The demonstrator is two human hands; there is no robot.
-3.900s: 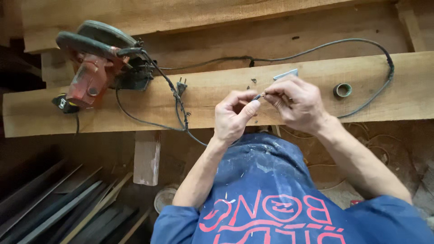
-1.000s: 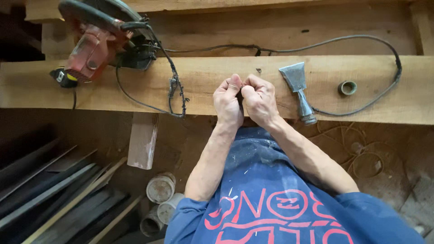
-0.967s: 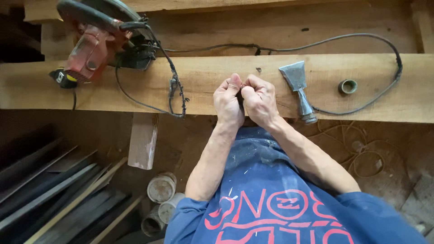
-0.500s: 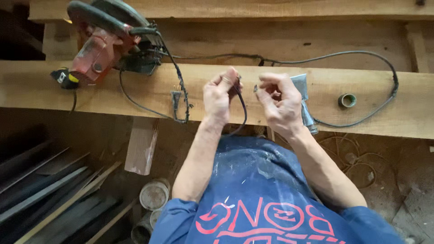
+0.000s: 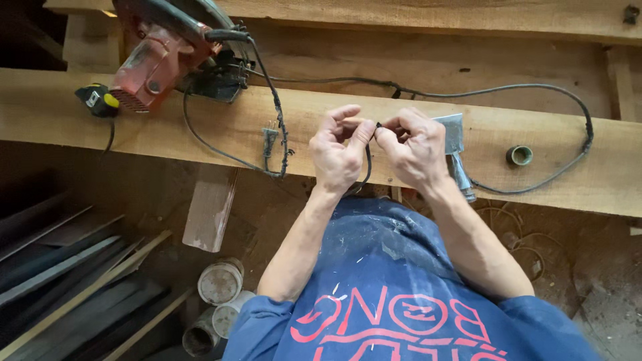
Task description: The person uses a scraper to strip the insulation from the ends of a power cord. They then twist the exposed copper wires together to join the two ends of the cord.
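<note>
The short black cord point(image 5: 368, 160) is up off the wood, pinched at its top end between both hands and drooping in a loop below them, just over the near edge of the long plank point(image 5: 200, 127). The left hand point(image 5: 340, 155) has thumb and forefinger closed on it, the other fingers loosely curled; the right hand point(image 5: 416, 150) meets it fingertip to fingertip, also closed in a pinch on the same end. What exactly the fingers are doing to the tip is too small to make out — twisting or stripping, I cannot tell.

As a judgement, the work on this cord end looks to be in the middle: the end is in hand and being worked, but it is joined to nothing that I can see, and the plug point(image 5: 269, 139) of the red circular saw point(image 5: 160, 50) lies loose on the plank, well apart from the hands.

Just behind the right hand a grey metal scraper-like tool point(image 5: 456, 144) rests on the plank, untouched. Farther right sits a small green ring point(image 5: 519, 155), inside the long curve of the saw's cable point(image 5: 535, 90). Below the plank — tins point(image 5: 219, 282) and offcuts on the dusty floor.
</note>
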